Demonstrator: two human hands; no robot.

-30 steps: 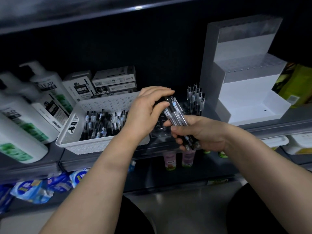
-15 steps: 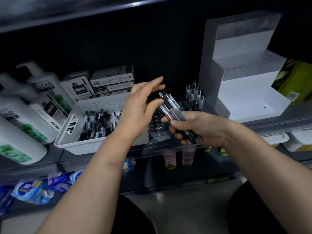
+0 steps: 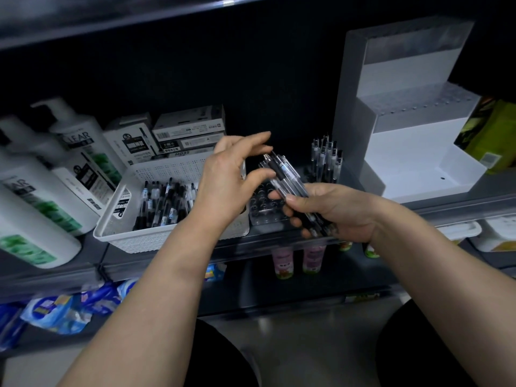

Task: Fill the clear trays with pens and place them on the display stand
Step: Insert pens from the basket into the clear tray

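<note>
My right hand (image 3: 335, 210) grips a bundle of clear black-ink pens (image 3: 284, 174), their top ends pointing up and to the left. My left hand (image 3: 226, 185) hovers at those top ends with thumb and forefinger spread around them, the thumb touching a pen. Under the bundle a clear tray (image 3: 265, 210) with round holes sits on the shelf. Several pens (image 3: 326, 160) stand upright behind it. A white basket (image 3: 111, 227) to the left holds several loose pens (image 3: 164, 202). The white stepped display stand (image 3: 418, 163) stands at the right.
White pump bottles (image 3: 42, 191) crowd the shelf's left end. Pen boxes (image 3: 187, 135) are stacked behind the basket. A yellow-green package (image 3: 491, 135) sits right of the stand. Small bottles (image 3: 284, 263) and blue packets (image 3: 55, 311) fill the lower shelf.
My left hand let go of the pen tops and opened, then brought thumb and forefinger back around them. My right hand kept the bundle in about the same place.
</note>
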